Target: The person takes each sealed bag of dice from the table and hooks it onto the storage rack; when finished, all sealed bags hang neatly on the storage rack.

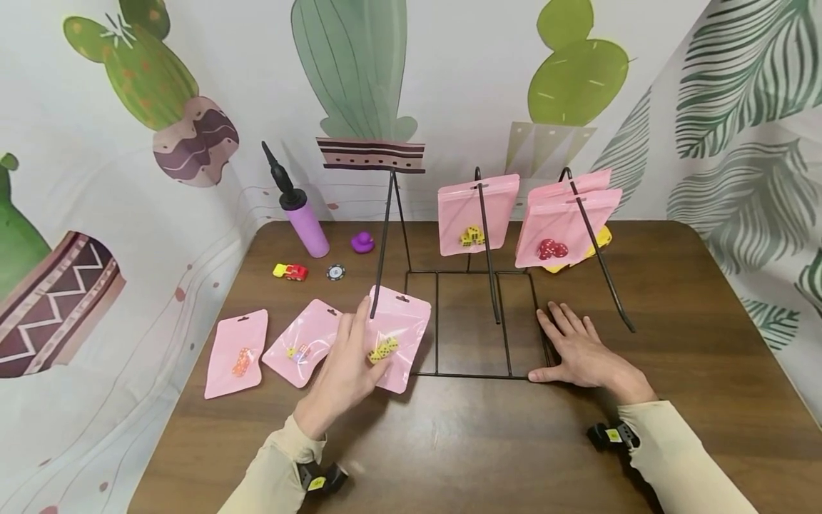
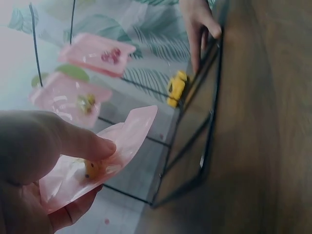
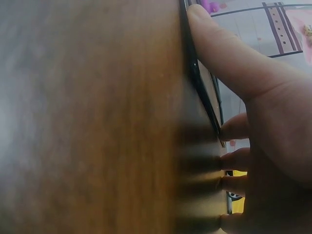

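Observation:
My left hand (image 1: pixel 349 368) pinches a pink pouch (image 1: pixel 399 343) holding yellow dice, thumb on top and fingers underneath, lifted just off the table beside the black wire rack (image 1: pixel 472 275). The same pouch (image 2: pixel 114 146) shows between thumb and fingers in the left wrist view. My right hand (image 1: pixel 578 350) lies flat on the table with straight fingers, pressing on the rack's front right corner (image 3: pixel 202 92). On the rack's prongs hang a pink pouch with yellow dice (image 1: pixel 477 213) and pink pouches with red dice (image 1: pixel 565 227).
Two more pink pouches (image 1: pixel 236 353) (image 1: pixel 302 351) lie flat at the left of the wooden table (image 1: pixel 706 343). Behind them stand a purple hand pump (image 1: pixel 302 214), a purple rubber duck (image 1: pixel 362 243), a small toy car (image 1: pixel 290 271) and a round chip (image 1: pixel 335 272).

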`<move>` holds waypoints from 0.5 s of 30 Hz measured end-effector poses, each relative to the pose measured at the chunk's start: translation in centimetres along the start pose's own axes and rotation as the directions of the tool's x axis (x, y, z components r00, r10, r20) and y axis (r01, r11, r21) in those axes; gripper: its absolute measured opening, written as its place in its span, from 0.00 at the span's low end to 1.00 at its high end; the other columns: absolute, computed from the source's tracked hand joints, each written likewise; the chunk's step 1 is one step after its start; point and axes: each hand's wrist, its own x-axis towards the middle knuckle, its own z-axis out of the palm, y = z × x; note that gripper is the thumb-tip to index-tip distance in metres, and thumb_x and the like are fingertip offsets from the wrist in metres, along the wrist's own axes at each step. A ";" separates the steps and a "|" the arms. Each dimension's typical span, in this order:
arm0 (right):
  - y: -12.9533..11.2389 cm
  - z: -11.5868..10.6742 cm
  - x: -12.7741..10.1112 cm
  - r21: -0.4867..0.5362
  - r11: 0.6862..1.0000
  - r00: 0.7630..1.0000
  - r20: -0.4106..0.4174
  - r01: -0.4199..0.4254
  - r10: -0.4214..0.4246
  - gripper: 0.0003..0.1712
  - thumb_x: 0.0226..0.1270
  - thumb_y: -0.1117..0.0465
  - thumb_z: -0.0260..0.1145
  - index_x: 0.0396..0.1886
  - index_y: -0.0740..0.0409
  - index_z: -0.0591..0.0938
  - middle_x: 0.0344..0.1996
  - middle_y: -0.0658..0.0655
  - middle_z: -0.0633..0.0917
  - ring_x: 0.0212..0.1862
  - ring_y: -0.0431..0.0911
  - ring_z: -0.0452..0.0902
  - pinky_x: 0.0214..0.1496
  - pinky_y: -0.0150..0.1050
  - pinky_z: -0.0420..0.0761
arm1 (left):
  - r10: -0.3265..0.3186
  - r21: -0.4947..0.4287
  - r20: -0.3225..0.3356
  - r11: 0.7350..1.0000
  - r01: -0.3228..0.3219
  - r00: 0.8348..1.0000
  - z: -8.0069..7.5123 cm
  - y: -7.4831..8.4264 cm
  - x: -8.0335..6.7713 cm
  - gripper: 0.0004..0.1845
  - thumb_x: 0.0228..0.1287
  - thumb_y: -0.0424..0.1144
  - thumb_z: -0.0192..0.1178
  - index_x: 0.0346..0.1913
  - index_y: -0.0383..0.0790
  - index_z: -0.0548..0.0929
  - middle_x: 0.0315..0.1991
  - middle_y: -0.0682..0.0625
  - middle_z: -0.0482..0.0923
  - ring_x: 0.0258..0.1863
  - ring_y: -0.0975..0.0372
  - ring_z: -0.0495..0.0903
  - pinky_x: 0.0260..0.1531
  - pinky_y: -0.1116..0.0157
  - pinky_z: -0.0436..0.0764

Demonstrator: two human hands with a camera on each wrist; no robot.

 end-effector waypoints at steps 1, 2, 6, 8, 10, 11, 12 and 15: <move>0.0 0.0 0.0 0.001 1.000 1.000 0.000 0.000 0.000 0.71 0.47 0.24 0.66 0.76 0.66 0.51 0.75 0.74 0.47 0.75 0.70 0.37 0.68 0.73 0.41 | 0.016 0.001 -0.005 1.000 -0.016 1.000 -0.2 0.3 0.0 0.59 0.42 0.35 0.79 0.75 0.35 0.52 0.42 0.43 0.66 0.30 0.63 0.64 0.25 0.68 0.73; 0.0 0.0 0.0 0.001 1.000 1.000 -0.001 0.000 0.000 0.71 0.47 0.24 0.66 0.76 0.66 0.51 0.75 0.74 0.47 0.75 0.69 0.37 0.68 0.73 0.41 | 0.029 0.001 -0.009 1.000 -0.029 1.000 -0.3 0.7 -0.1 0.59 0.42 0.35 0.79 0.75 0.35 0.52 0.42 0.44 0.67 0.31 0.64 0.64 0.26 0.68 0.73; 0.0 0.0 0.0 0.000 1.000 1.000 -0.009 0.002 -0.002 0.71 0.47 0.25 0.66 0.76 0.66 0.51 0.75 0.74 0.47 0.75 0.69 0.37 0.69 0.73 0.41 | 0.089 -0.003 -0.033 0.996 -0.089 0.995 -0.6 1.9 -0.2 0.58 0.42 0.36 0.79 0.74 0.34 0.54 0.41 0.44 0.68 0.33 0.62 0.65 0.28 0.67 0.74; 0.0 -0.1 0.0 0.000 1.000 1.000 -0.014 0.006 -0.006 0.70 0.47 0.25 0.67 0.76 0.66 0.51 0.75 0.74 0.47 0.75 0.69 0.37 0.69 0.73 0.41 | 0.113 -0.011 -0.043 0.994 -0.113 0.993 -0.7 2.5 -0.2 0.58 0.41 0.37 0.79 0.74 0.34 0.55 0.41 0.44 0.68 0.33 0.62 0.66 0.29 0.67 0.74; 0.0 -0.1 0.0 -0.001 1.000 1.000 -0.013 0.007 -0.007 0.70 0.47 0.25 0.67 0.76 0.66 0.51 0.75 0.74 0.47 0.75 0.69 0.37 0.69 0.73 0.41 | 0.133 -0.028 -0.045 0.991 -0.134 0.990 -0.8 3.2 -0.3 0.57 0.42 0.37 0.79 0.74 0.35 0.55 0.42 0.44 0.68 0.32 0.62 0.67 0.28 0.68 0.74; 0.0 -0.1 0.0 -0.001 1.000 1.000 -0.012 0.007 -0.007 0.70 0.47 0.25 0.67 0.76 0.66 0.51 0.75 0.74 0.47 0.75 0.70 0.37 0.69 0.73 0.41 | 0.139 -0.038 -0.042 0.989 -0.141 0.989 -0.8 3.5 -0.4 0.57 0.42 0.37 0.79 0.75 0.36 0.55 0.43 0.44 0.68 0.31 0.63 0.68 0.27 0.69 0.75; 0.0 -0.2 0.0 -0.001 1.000 1.000 -0.009 0.005 -0.005 0.70 0.47 0.25 0.66 0.77 0.65 0.51 0.75 0.74 0.47 0.75 0.69 0.37 0.69 0.73 0.40 | 0.146 -0.048 -0.037 0.988 -0.147 0.989 -0.9 3.9 -0.4 0.57 0.43 0.37 0.79 0.75 0.36 0.55 0.44 0.44 0.68 0.30 0.63 0.68 0.27 0.70 0.75; -0.1 -0.1 -0.1 -0.002 1.000 1.000 -0.006 0.003 -0.003 0.71 0.47 0.24 0.66 0.77 0.65 0.50 0.75 0.74 0.47 0.75 0.69 0.37 0.69 0.73 0.41 | 0.175 -0.085 -0.024 0.981 -0.177 0.984 -1.0 4.8 -0.6 0.56 0.44 0.37 0.78 0.75 0.38 0.54 0.46 0.43 0.69 0.30 0.64 0.70 0.25 0.72 0.76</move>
